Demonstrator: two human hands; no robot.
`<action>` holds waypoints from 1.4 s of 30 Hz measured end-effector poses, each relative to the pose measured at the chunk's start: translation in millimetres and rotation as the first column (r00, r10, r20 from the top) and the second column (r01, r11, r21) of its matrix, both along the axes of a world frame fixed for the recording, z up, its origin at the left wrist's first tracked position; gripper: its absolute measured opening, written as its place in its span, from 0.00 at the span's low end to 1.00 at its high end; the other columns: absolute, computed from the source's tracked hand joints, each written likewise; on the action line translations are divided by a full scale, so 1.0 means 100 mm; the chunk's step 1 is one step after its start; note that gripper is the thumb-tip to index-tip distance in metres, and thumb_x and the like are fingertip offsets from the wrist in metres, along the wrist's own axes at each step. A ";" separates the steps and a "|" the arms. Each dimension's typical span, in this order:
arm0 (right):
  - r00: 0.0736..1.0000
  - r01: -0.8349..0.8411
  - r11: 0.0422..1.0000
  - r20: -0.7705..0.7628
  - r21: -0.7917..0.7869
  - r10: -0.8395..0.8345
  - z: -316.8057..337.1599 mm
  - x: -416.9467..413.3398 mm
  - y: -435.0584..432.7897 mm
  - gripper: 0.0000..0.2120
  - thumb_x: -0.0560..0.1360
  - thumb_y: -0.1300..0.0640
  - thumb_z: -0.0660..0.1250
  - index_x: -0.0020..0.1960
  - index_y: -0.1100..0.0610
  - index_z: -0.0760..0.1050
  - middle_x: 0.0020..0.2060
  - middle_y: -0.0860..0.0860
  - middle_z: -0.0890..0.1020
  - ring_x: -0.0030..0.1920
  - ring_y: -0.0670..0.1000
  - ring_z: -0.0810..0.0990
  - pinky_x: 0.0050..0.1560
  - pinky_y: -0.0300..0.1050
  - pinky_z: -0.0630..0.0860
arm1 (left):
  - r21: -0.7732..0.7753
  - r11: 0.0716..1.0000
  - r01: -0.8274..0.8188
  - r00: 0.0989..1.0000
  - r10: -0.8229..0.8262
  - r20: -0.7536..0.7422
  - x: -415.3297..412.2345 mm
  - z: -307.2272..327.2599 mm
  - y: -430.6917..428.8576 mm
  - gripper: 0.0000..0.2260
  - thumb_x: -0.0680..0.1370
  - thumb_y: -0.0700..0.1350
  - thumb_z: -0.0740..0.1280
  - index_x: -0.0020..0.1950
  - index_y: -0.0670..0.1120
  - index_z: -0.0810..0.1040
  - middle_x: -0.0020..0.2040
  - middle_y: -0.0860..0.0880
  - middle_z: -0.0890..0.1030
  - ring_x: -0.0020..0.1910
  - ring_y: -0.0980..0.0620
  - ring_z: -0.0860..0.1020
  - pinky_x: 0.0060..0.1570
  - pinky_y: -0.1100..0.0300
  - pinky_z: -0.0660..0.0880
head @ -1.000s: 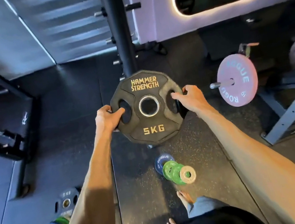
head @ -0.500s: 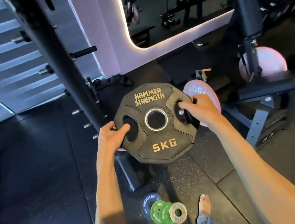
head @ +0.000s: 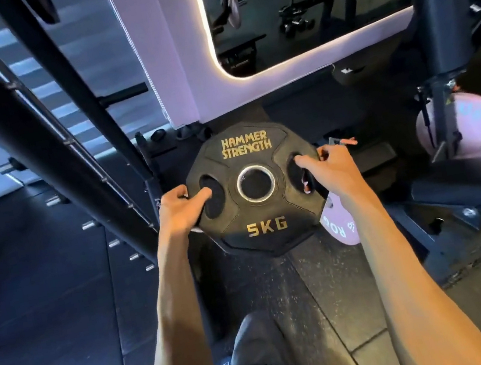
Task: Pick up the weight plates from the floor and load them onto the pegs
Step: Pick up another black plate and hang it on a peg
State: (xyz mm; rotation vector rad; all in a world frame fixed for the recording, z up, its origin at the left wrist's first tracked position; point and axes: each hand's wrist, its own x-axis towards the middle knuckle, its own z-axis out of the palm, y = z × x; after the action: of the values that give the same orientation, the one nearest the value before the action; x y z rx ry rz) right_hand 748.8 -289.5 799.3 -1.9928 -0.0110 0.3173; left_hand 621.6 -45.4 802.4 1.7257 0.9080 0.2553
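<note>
The left hand (head: 179, 207) and right hand (head: 331, 166) each clamp a grip slot of the black 5 KG plate (head: 263, 212), held off the floor (head: 47, 313) at frame centre. Its left edge sits near the black rack upright (head: 22, 137); a pink plate (head: 339, 229) and steel frame (head: 417, 234) crowd the right, with open floor at lower left.

One wide-angle camera sits on the person's head and faces forward and steeply down along both forearms. The left hand (head: 184, 206) and right hand (head: 332, 171), gripping the black plate (head: 269, 209), lie near the lens at mid-frame; the floor (head: 52, 344) fills the lower half, and the rack upright (head: 14, 125) and mirror (head: 313, 2) slant across the top.
</note>
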 end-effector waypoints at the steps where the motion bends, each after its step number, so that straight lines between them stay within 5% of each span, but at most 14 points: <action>1: 1.000 -0.003 1.000 -0.004 0.025 0.003 -0.04 0.17 0.05 0.20 0.72 0.43 0.71 0.56 0.56 0.78 0.50 0.54 0.83 0.51 0.53 0.81 0.44 0.43 0.74 | 0.006 1.000 -0.004 1.000 0.004 -0.006 0.16 -0.01 0.05 0.24 0.57 0.55 0.72 0.43 0.39 0.79 0.36 0.42 0.81 0.37 0.49 0.79 0.45 0.48 0.81; 9: 0.999 -0.013 1.000 0.047 0.020 0.012 -0.12 1.59 0.78 0.17 0.74 0.45 0.71 0.50 0.59 0.79 0.47 0.56 0.83 0.48 0.53 0.81 0.39 0.42 0.72 | 0.072 0.997 -0.033 0.999 0.031 0.028 1.62 -0.11 0.70 0.14 0.61 0.53 0.73 0.34 0.45 0.74 0.31 0.49 0.70 0.33 0.51 0.69 0.35 0.57 0.66; 14: 0.999 0.011 0.998 0.031 0.064 -0.013 0.03 2.49 1.46 0.15 0.73 0.46 0.71 0.42 0.58 0.75 0.40 0.54 0.80 0.42 0.53 0.80 0.37 0.45 0.71 | 0.104 0.994 -0.026 0.998 0.019 0.062 2.53 0.08 1.36 0.08 0.65 0.50 0.74 0.40 0.47 0.82 0.38 0.49 0.84 0.39 0.51 0.80 0.44 0.56 0.77; 17: 0.999 0.010 0.996 0.042 0.093 -0.014 0.13 2.88 1.74 0.15 0.74 0.48 0.72 0.35 0.54 0.71 0.33 0.49 0.77 0.37 0.50 0.77 0.34 0.44 0.68 | 0.161 0.987 -0.002 0.997 -0.010 0.075 2.99 0.25 1.63 0.04 0.71 0.46 0.73 0.39 0.51 0.80 0.38 0.51 0.82 0.37 0.55 0.78 0.38 0.62 0.74; 23: 0.999 -0.007 0.987 0.036 0.163 0.001 0.19 3.69 2.19 0.10 0.75 0.49 0.71 0.45 0.56 0.78 0.40 0.51 0.83 0.43 0.50 0.82 0.37 0.41 0.72 | 0.151 0.989 -0.007 0.995 -0.009 0.099 3.77 0.32 2.08 0.03 0.70 0.45 0.74 0.39 0.51 0.80 0.38 0.50 0.84 0.41 0.49 0.82 0.45 0.52 0.79; 30: 0.999 0.002 0.979 0.034 0.202 -0.009 0.08 4.82 2.61 0.12 0.76 0.51 0.69 0.54 0.59 0.79 0.41 0.50 0.83 0.42 0.46 0.81 0.36 0.40 0.72 | 0.228 0.974 -0.004 0.998 -0.010 0.063 4.86 0.33 2.45 0.10 0.69 0.48 0.74 0.43 0.42 0.81 0.38 0.44 0.82 0.38 0.48 0.78 0.40 0.53 0.76; 35: 0.998 -0.027 0.979 0.061 0.204 0.014 0.17 5.84 2.93 0.14 0.73 0.49 0.70 0.51 0.59 0.79 0.44 0.53 0.84 0.46 0.53 0.84 0.42 0.42 0.75 | 0.226 0.972 -0.068 0.996 0.054 0.065 5.76 0.42 2.63 0.12 0.70 0.47 0.74 0.49 0.42 0.82 0.48 0.40 0.84 0.47 0.41 0.82 0.49 0.45 0.80; 42: 0.985 -0.115 0.974 0.146 0.197 0.087 0.46 7.08 3.39 0.13 0.75 0.50 0.69 0.53 0.59 0.77 0.40 0.51 0.82 0.31 0.40 0.80 0.27 0.32 0.70 | 0.226 0.959 -0.172 0.982 0.151 0.110 6.79 0.62 2.92 0.24 0.59 0.58 0.70 0.46 0.42 0.81 0.45 0.40 0.83 0.45 0.39 0.82 0.47 0.42 0.80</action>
State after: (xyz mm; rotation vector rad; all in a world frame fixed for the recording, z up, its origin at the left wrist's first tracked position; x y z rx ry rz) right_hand 1456.9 49.8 845.3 -1.8080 -0.2247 0.2341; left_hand 1301.0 247.0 864.1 1.8408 0.9835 0.5661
